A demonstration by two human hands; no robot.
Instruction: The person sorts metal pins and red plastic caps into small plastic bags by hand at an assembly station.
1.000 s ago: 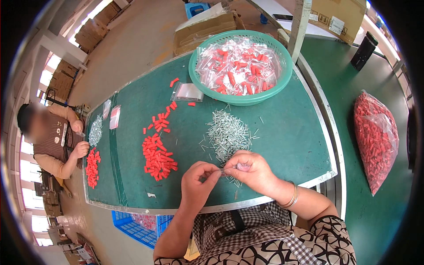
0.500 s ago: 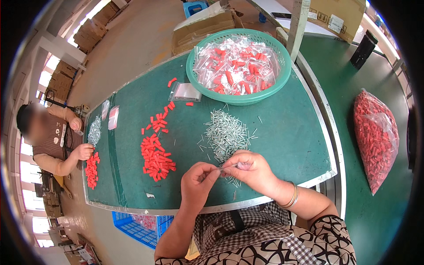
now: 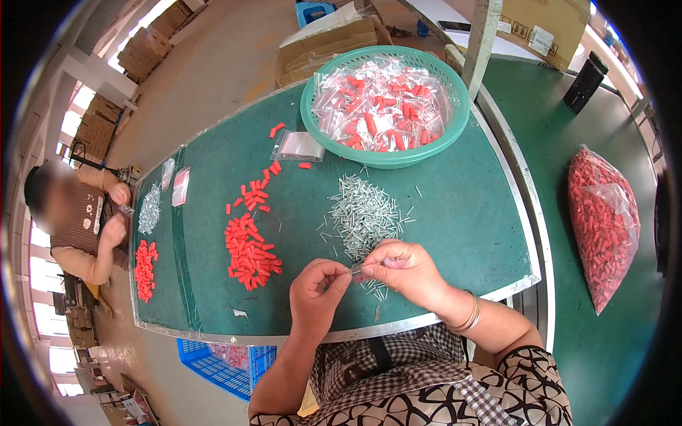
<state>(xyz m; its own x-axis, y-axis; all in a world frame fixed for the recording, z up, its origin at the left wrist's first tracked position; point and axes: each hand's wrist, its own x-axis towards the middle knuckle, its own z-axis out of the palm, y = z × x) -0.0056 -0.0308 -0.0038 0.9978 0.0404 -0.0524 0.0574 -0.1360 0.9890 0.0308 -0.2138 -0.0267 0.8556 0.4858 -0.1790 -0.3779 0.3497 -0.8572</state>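
Over the near edge of the screw pile (image 3: 366,213), both my hands meet at a small clear plastic bag (image 3: 356,271). My left hand (image 3: 316,292) pinches one side of it between thumb and forefinger. Thumb and fingers of my right hand (image 3: 406,273) are closed on the other side, and a pale, see-through bit shows by the palm. What the bag contains, if anything, is too small to make out. To the left of my hands lies a heap of red plastic plugs (image 3: 250,255). A stack of flat zip bags (image 3: 300,146) rests farther back.
A green basket (image 3: 398,160) of filled bags stands at the table's far side. Across the table at left, a co-worker's hand (image 3: 114,231) is near smaller piles of screws and red plugs. A large sack of red plugs (image 3: 604,227) lies on the right-hand table. Below sits a blue crate (image 3: 213,369).
My hands stay nearly in place, with the fingertips shifting slightly on the bag. The co-worker's lower hand has moved up from the red plugs toward their other hand.
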